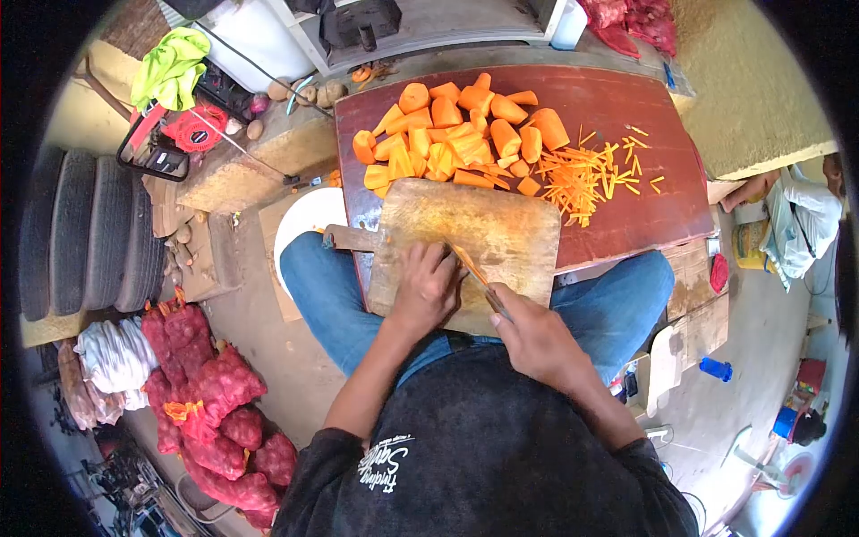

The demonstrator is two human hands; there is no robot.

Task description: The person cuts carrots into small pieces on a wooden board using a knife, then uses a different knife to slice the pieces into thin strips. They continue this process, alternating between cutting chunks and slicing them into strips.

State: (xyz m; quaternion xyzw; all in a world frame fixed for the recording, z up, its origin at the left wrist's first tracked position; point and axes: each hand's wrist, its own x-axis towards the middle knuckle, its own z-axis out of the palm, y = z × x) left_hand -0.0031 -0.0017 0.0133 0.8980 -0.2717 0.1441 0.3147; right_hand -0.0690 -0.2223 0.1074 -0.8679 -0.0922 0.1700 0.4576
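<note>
A worn wooden cutting board [510, 224] with a handle at its left lies across my lap, against the table's near edge. My right hand [541, 340] is closed around the handle of a knife [474, 268], whose blade points up and left over the board. Beside the blade, my left hand [428, 288] presses on the board with curled fingers; whatever is under them is hidden. Just past the board sit peeled carrot chunks [506, 136] in a heap. To their right lies a loose pile of thin carrot sticks [577, 183].
The chunks and sticks rest on a dark red table [644, 215]. Red mesh sacks [215, 403] fill the floor at left, near stacked tires [76, 237]. A red machine [197, 130] stands at upper left. Another person [796, 215] is at far right.
</note>
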